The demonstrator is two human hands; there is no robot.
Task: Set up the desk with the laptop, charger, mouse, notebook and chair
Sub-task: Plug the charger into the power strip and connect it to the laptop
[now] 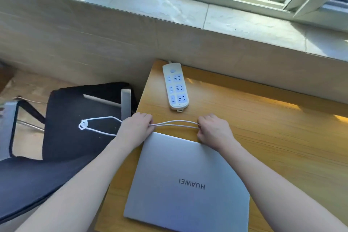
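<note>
Smooth silver laptop (186, 181), lid closed, flat at lower centre on a glossy wood-grain desk (282, 147). Just above it, thin white charger cable (175, 124), doubled, stretched between left hand (134, 128) and right hand (212, 130), fingers of both curled tight around it. Knotted loop trailing left over a black chair (71, 118). Cream power strip (175, 86) at centre, below a pale stone windowsill (169, 5).

I see a silver laptop (186, 184) with dark lettering on a honey-yellow wood-grain tabletop (273, 137) — white cable (175, 124), cream power strip (175, 86) with pale-blue sockets — black chair (71, 137).
</note>
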